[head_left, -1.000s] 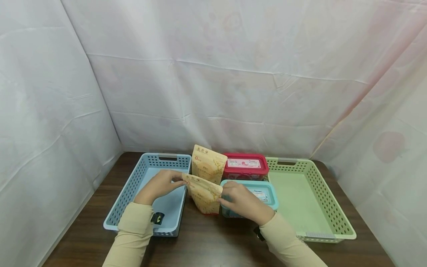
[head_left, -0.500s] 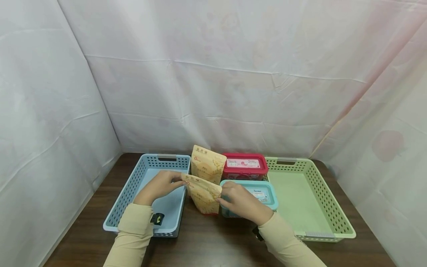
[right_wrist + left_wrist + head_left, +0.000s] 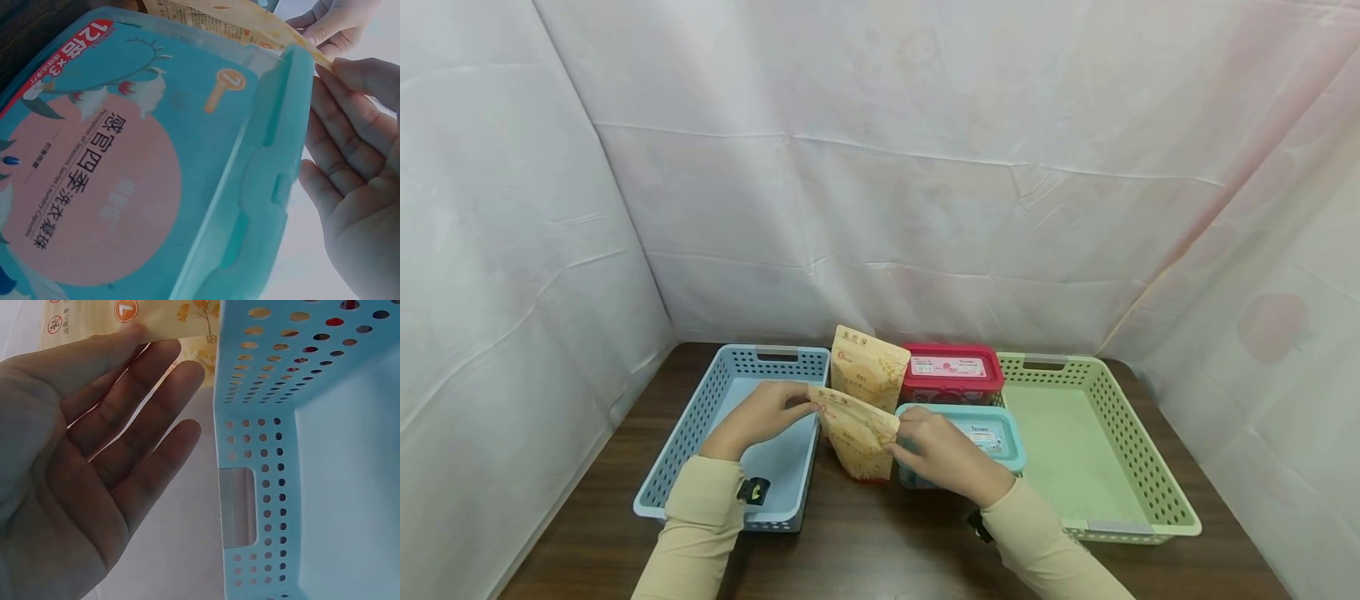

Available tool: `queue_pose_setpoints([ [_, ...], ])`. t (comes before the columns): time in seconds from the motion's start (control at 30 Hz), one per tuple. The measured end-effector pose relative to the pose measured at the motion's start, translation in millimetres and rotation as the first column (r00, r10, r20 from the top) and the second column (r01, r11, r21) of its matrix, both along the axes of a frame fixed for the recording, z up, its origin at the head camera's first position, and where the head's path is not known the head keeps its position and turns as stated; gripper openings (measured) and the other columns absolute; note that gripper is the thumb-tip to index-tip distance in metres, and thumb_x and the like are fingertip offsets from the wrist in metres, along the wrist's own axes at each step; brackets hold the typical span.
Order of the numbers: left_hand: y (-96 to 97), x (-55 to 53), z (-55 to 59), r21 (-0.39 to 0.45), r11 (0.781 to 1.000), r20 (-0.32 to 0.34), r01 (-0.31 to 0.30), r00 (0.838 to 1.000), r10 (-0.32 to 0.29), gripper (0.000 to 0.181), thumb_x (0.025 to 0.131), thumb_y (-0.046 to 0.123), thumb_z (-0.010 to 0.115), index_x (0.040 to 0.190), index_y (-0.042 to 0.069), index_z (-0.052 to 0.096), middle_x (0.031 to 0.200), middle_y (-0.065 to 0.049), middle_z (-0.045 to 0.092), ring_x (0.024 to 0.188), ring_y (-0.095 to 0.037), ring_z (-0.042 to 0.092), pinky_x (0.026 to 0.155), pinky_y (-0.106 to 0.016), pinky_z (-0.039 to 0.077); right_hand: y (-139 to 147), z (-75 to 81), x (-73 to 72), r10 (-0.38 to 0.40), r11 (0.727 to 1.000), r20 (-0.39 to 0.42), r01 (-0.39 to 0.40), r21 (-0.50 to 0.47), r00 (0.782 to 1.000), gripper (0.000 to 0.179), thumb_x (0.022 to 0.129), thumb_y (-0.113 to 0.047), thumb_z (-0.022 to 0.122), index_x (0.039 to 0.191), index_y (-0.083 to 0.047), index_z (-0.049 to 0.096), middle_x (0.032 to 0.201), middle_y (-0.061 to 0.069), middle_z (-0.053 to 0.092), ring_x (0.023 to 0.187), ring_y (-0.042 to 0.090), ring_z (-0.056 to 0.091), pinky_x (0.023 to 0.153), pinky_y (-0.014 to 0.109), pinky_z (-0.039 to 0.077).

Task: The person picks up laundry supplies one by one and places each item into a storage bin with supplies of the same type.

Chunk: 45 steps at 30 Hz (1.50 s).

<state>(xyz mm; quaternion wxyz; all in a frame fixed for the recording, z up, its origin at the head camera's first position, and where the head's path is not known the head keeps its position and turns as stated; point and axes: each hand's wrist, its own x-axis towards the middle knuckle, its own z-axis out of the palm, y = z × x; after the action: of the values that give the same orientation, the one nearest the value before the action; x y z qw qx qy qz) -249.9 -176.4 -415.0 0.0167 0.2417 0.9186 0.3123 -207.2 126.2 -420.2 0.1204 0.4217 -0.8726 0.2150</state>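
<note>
A yellow stand-up pouch (image 3: 856, 437) stands on the table between two baskets, its red-edged bottom toward me. My left hand (image 3: 767, 417) pinches its top left corner between thumb and forefinger. In the left wrist view the other fingers (image 3: 165, 459) of that hand are spread, beside the blue basket's wall. At the top right corner, my right hand (image 3: 947, 454) pinches the same pouch, over a teal-lidded box of laundry capsules (image 3: 1000, 442). The right wrist view shows the pouch edge (image 3: 275, 31) running between both hands behind that teal box (image 3: 144, 187).
Behind the held pouch stands a second yellow pouch (image 3: 872, 367), with a red box (image 3: 951, 367) to its right. A blue basket (image 3: 681, 433) is on the left, under my left hand. On the right lies a green basket (image 3: 1150, 450). White curtains (image 3: 880, 208) surround the table.
The left end of the held pouch's top edge has risen slightly. Both hands keep their grip in nearly the same place.
</note>
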Motion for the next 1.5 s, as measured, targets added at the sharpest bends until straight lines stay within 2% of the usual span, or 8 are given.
queue_pose_setpoints([
  [0.23,-3.4,2.3,1.0,0.052,0.999,-0.001,0.006,1.0,-0.006,0.011,0.1,0.026,0.065,0.104,0.02,0.073,0.104,0.005,0.071,0.1,-0.018,0.066,0.085,-0.043,0.055,-0.2,2.5,1.5,-0.014,0.999,-0.05,0.011,-0.049,0.999,0.017,0.089,-0.016,0.077,0.076,-0.012,0.067,0.074,-0.007,0.052,0.072,0.007,0.046,0.063,0.022,0.047],
  [0.4,-5.0,4.2,3.7,0.125,0.992,0.012,-0.001,1.0,0.0,0.022,0.101,0.027,0.063,0.117,0.017,0.073,0.117,-0.001,0.07,0.113,-0.026,0.064,0.093,-0.049,0.053,0.7,4.6,2.6,-0.035,0.995,-0.081,0.027,-0.1,0.996,0.017,0.089,-0.017,0.077,0.077,-0.013,0.065,0.077,-0.004,0.059,0.084,0.012,0.058,0.086,0.033,0.055],
  [0.47,-5.3,4.4,5.1,0.148,0.989,0.017,-0.013,1.0,0.011,0.023,0.101,0.029,0.063,0.117,0.017,0.073,0.12,-0.003,0.069,0.115,-0.028,0.063,0.094,-0.05,0.053,1.0,5.6,3.0,-0.037,0.991,-0.071,0.028,-0.13,0.997,0.013,0.089,-0.017,0.077,0.082,-0.012,0.068,0.081,-0.003,0.062,0.086,0.013,0.059,0.088,0.034,0.056],
  [0.6,-5.8,4.7,8.5,0.201,0.979,0.034,-0.022,0.999,0.016,0.02,0.101,0.033,0.062,0.11,0.019,0.073,0.119,-0.002,0.069,0.115,-0.027,0.063,0.094,-0.051,0.052,0.8,8.7,4.9,-0.02,0.981,-0.032,0.014,-0.194,0.999,0.009,0.09,-0.016,0.076,0.096,-0.01,0.073,0.09,-0.005,0.064,0.085,0.015,0.056,0.075,0.025,0.054],
  [0.83,-6.6,7.8,13.9,0.28,0.959,0.085,-0.039,0.996,0.015,0.024,0.101,0.035,0.061,0.111,0.016,0.072,0.117,-0.002,0.068,0.112,-0.025,0.062,0.093,-0.051,0.052,-1.3,16.9,8.3,-0.027,0.964,-0.043,0.015,-0.266,0.999,0.015,0.091,-0.014,0.075,0.082,-0.012,0.063,0.078,-0.002,0.056,0.078,0.017,0.051,0.064,0.022,0.045],
  [1.1,-3.3,7.3,17.5,0.347,0.936,0.118,-0.061,0.993,0.021,0.029,0.101,0.043,0.06,0.111,0.017,0.069,0.115,0.001,0.068,0.114,-0.023,0.061,0.096,-0.053,0.05,-3.1,20.0,8.7,-0.036,0.933,-0.106,-0.004,-0.361,0.994,0.02,0.089,-0.008,0.074,0.077,-0.012,0.058,0.077,-0.006,0.051,0.076,0.009,0.045,0.06,0.023,0.045],
  [1.37,-1.3,9.2,20.6,0.431,0.901,0.121,-0.05,0.993,-0.003,0.028,0.102,0.038,0.06,0.116,0.015,0.068,0.118,-0.001,0.068,0.115,-0.024,0.061,0.098,-0.054,0.048,-5.8,26.7,11.9,-0.058,0.91,-0.086,0.018,-0.414,0.995,0.018,0.089,-0.009,0.076,0.08,-0.013,0.061,0.08,-0.007,0.055,0.078,0.009,0.049,0.063,0.023,0.048],
  [1.5,-0.1,10.6,22.3,0.443,0.894,0.132,-0.064,0.991,0.006,0.029,0.101,0.039,0.061,0.116,0.015,0.068,0.118,-0.002,0.068,0.115,-0.024,0.061,0.099,-0.055,0.048,-5.4,26.0,11.7,-0.068,0.904,-0.085,0.025,-0.427,0.994,0.019,0.088,-0.008,0.077,0.08,-0.013,0.06,0.08,-0.008,0.054,0.077,0.009,0.048,0.063,0.023,0.047],
])
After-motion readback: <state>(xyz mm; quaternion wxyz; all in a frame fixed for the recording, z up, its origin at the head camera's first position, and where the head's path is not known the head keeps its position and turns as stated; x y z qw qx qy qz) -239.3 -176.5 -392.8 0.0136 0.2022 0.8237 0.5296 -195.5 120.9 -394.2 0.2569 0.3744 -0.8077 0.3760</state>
